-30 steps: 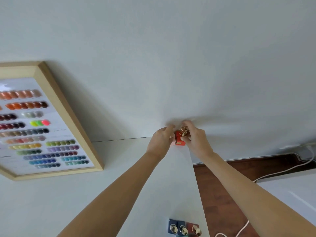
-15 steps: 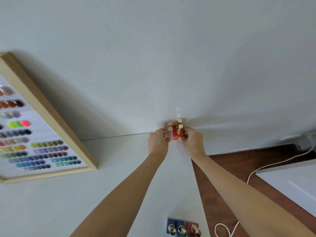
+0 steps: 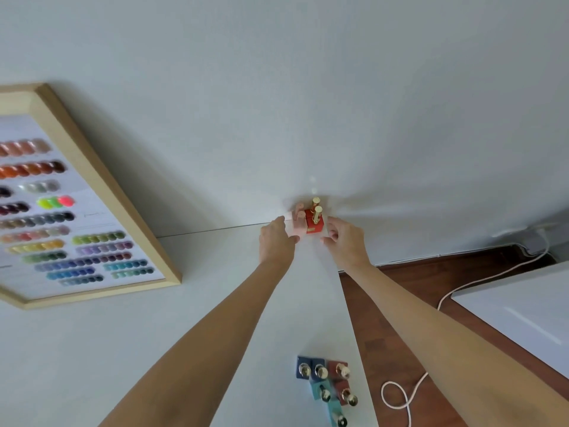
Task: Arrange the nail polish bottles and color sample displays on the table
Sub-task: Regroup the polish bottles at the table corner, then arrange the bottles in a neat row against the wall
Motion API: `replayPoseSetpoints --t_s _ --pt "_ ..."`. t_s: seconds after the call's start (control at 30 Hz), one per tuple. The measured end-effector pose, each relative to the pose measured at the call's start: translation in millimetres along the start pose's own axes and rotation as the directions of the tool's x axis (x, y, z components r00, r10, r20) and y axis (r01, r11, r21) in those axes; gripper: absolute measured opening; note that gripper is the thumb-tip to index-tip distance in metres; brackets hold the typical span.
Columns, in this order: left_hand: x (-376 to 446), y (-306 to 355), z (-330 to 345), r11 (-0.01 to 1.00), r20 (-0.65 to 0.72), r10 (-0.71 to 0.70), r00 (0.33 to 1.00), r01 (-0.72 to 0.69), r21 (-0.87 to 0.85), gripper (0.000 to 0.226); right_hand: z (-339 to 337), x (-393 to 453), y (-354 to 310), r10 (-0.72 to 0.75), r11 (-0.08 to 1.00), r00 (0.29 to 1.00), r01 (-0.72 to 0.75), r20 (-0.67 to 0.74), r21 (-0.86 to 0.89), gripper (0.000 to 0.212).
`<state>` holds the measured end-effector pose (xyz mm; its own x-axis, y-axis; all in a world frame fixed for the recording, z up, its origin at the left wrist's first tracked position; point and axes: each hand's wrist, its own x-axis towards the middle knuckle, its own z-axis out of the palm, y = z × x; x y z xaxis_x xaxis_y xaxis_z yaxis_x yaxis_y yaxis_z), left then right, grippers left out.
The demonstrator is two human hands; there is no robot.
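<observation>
Red and pale pink bottles stand in a tight cluster at the far right corner of the table (image 3: 184,318), hard against the wall (image 3: 308,87). The red bottles (image 3: 314,223) have gold caps and sit on the right of the cluster; the pink bottles (image 3: 298,224) touch them on the left. All look upright.

The left hand (image 3: 277,241) lies just beside the pink bottles with its fingers relaxed and loosely spread, the tips at or very near the glass; I cannot tell whether they touch. The right hand (image 3: 343,241) mirrors it by the red bottles, fingers loosely curved and apart from the glass, gripping nothing.

My reading is that the step in hand is squaring up this corner group, and that it is about finished, since neither hand grips a bottle. The work as a whole seems only partly done.

Near the table's right edge, close to the person, a second group of bottles (image 3: 326,383) waits in blue, dark red and teal, less tidy, the nearest ones seemingly tilted or lying down. The next move probably calls for bringing both hands back to that group and gripping each bottle low on its body, because the tall caps make them easy to topple and the edge is close.

A framed colour chart (image 3: 77,217) leans against the wall at the left. A white cable (image 3: 403,392) loops on the wooden floor (image 3: 400,288).
</observation>
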<state>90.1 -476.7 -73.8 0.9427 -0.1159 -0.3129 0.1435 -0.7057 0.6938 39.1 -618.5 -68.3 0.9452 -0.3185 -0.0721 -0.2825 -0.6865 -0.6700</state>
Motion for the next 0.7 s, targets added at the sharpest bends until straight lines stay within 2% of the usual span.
replayPoseSetpoints --t_s 0.07,0.13,0.17,0.27,0.33,0.4,0.5,0.7 --pt "-18.5 -6.2 -10.2 0.998 0.024 0.015 1.0 -0.013 -0.062 0.052 -6.8 -19.5 2.7 0.009 1.0 1.0 -0.009 0.018 -0.01 0.03" --pt "-41.3 -13.4 -20.8 0.996 0.072 0.061 0.996 -0.055 -0.075 0.054 -13.3 -42.4 6.0 0.024 1.0 0.998 -0.024 0.052 -0.014 0.013" --pt "-53.9 -17.5 -25.8 0.994 0.102 0.094 0.99 -0.087 -0.065 0.052 -16.8 -54.8 7.8 0.034 0.999 0.997 -0.034 0.07 -0.004 0.013" --pt "-94.2 -30.1 -37.8 0.98 0.206 0.197 0.959 -0.198 -0.02 0.041 -29.3 -93.7 12.2 0.044 0.998 0.993 -0.049 0.11 0.035 0.027" --pt "-120.9 -37.8 -45.1 0.958 0.286 0.261 0.922 -0.283 0.037 0.037 -37.1 -120.4 15.3 0.056 0.996 0.988 -0.065 0.145 0.061 0.03" --pt "-144.5 -45.2 -51.5 0.924 0.402 0.296 0.867 -0.367 0.11 0.041 -43.9 -146.1 19.2 0.068 0.995 0.978 -0.082 0.196 0.065 0.03" --pt "-171.8 -52.5 -58.2 0.872 0.571 0.276 0.773 -0.451 0.19 0.055 -52.9 -181.3 21.5 0.073 0.997 0.962 -0.08 0.262 0.018 0.034" --pt "-198.8 -42.6 -50.5 0.662 0.615 0.355 0.705 -0.653 0.367 0.051 -56.9 -228.9 14.1 0.104 0.994 0.951 -0.096 0.29 -0.043 0.026"
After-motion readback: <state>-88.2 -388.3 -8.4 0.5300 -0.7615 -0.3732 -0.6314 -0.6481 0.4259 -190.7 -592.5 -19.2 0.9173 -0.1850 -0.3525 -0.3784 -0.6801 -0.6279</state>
